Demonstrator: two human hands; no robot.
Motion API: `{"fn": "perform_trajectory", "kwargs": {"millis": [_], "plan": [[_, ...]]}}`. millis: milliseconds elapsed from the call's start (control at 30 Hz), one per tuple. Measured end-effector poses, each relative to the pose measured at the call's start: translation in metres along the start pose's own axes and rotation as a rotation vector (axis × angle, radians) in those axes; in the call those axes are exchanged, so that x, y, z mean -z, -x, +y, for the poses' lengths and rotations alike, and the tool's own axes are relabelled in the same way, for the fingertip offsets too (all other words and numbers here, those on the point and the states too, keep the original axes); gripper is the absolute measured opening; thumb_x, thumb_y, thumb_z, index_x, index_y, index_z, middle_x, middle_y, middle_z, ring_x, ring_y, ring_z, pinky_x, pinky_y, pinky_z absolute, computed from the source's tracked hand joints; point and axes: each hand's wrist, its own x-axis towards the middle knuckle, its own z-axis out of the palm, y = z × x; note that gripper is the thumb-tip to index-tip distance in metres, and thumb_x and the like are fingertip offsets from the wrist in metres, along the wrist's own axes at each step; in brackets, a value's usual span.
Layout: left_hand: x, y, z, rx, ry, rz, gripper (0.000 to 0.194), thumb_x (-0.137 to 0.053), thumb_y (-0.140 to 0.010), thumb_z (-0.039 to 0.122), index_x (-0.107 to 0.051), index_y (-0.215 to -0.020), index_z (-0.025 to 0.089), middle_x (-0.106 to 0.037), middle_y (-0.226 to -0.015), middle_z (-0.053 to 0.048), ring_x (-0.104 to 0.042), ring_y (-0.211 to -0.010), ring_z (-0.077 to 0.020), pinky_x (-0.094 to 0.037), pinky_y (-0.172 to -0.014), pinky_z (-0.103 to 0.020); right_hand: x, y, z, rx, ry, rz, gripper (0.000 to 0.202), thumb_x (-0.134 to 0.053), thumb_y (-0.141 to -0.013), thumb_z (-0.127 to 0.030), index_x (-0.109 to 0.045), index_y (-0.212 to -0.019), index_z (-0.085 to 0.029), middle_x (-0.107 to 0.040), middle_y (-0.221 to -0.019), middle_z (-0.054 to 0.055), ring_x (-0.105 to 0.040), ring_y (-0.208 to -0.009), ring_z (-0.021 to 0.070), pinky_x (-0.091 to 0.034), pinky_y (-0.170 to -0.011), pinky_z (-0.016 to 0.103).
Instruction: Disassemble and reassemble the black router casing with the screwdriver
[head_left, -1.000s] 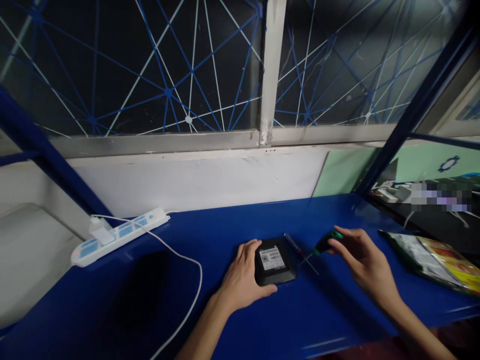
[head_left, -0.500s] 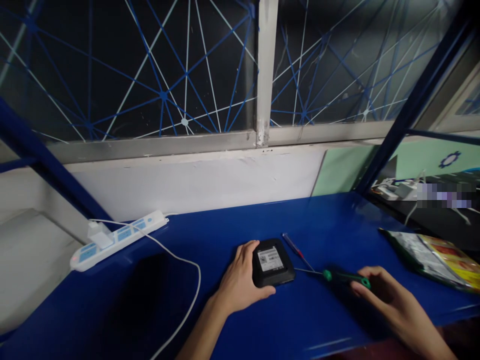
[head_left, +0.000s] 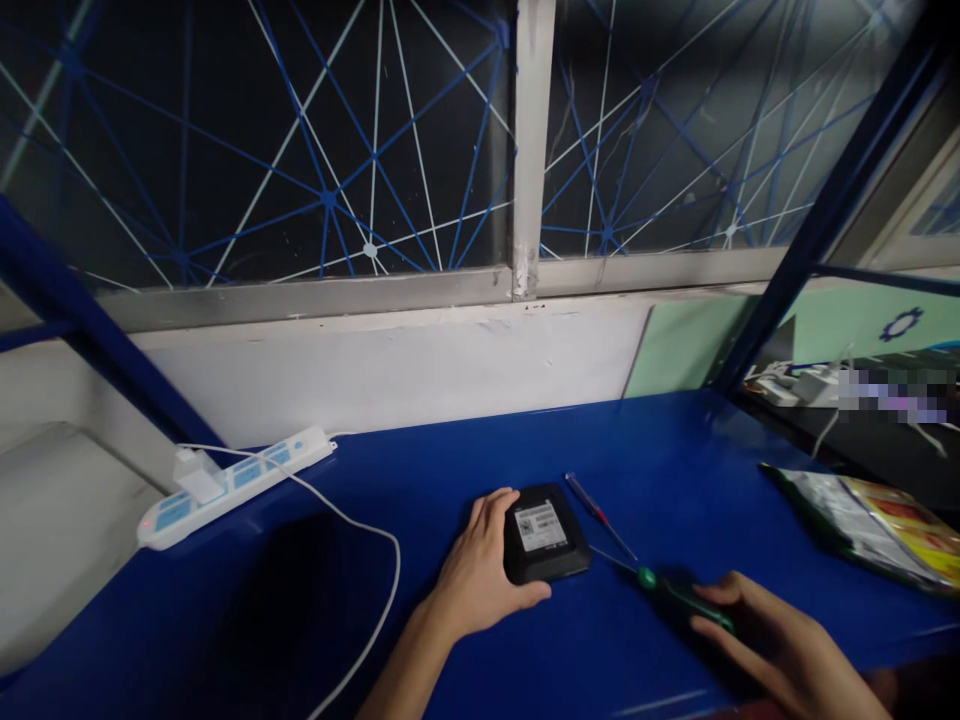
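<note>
My left hand, half curled, holds the black box; my right hand, partly open, flanks the green screwdriver, grip unclear.

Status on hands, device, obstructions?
Left hand spread against black device, label up. Right hand at green screwdriver, grip unclear. Possible obstruction: slim screwdriver beside its shaft.

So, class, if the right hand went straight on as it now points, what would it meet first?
The green-handled screwdriver, which reaches into the curl of the right hand, though whether they touch is unclear. Roughly beyond it lies the black box.
</note>
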Motion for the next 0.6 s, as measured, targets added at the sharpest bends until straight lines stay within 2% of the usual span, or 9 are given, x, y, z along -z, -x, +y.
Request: {"fn": "perform_trajectory", "kwargs": {"millis": [100, 233, 400, 600], "plan": [[0.000, 0.000, 0.000, 0.002, 0.005, 0.003, 0.105, -0.088, -0.058, 0.032, -0.033, -0.147, 0.024, -0.039, -0.151, -0.015, -0.041, -0.140, -0.0369, -0.042, -0.112, -0.055, 0.001, -0.012, -0.004, 0.065, 0.011, 0.009, 0.028, -0.073, -0.080, -0.053, -0.077, -0.090, -0.027, -0.078, -0.087, 0.006, -0.077, -0.079, 0.0246, -0.063, -0.072, 0.028], [0.003, -0.001, 0.003, 0.035, 0.003, -0.042, 0.110, -0.087, -0.061, 0.034, -0.026, -0.152, 0.024, -0.035, -0.156, -0.015, -0.037, -0.142, -0.0371, -0.043, -0.112, -0.055, 0.006, -0.029, -0.002, 0.130, 0.046, -0.086, 0.027, -0.070, -0.085, -0.050, -0.079, -0.102, -0.031, -0.078, -0.091, 0.006, -0.077, -0.082, 0.0235, -0.063, -0.073, 0.027], [0.004, -0.002, 0.005, 0.077, 0.005, -0.076, 0.116, -0.088, -0.060, 0.035, -0.023, -0.155, 0.021, -0.035, -0.155, -0.016, -0.038, -0.142, -0.0367, -0.043, -0.112, -0.053, 0.009, -0.036, 0.001, 0.150, 0.050, -0.140, 0.028, -0.068, -0.087, -0.051, -0.079, -0.104, -0.032, -0.077, -0.091, 0.006, -0.076, -0.080, 0.0220, -0.062, -0.071, 0.025], [0.004, -0.003, 0.004, 0.096, 0.033, -0.078, 0.119, -0.089, -0.058, 0.037, -0.022, -0.155, 0.022, -0.035, -0.153, -0.016, -0.040, -0.139, -0.0374, -0.045, -0.109, -0.053, 0.011, -0.043, 0.002, 0.157, 0.049, -0.207, 0.027, -0.062, -0.092, -0.046, -0.078, -0.106, -0.029, -0.073, -0.092, 0.008, -0.075, -0.079, 0.0208, -0.061, -0.073, 0.026]]}}
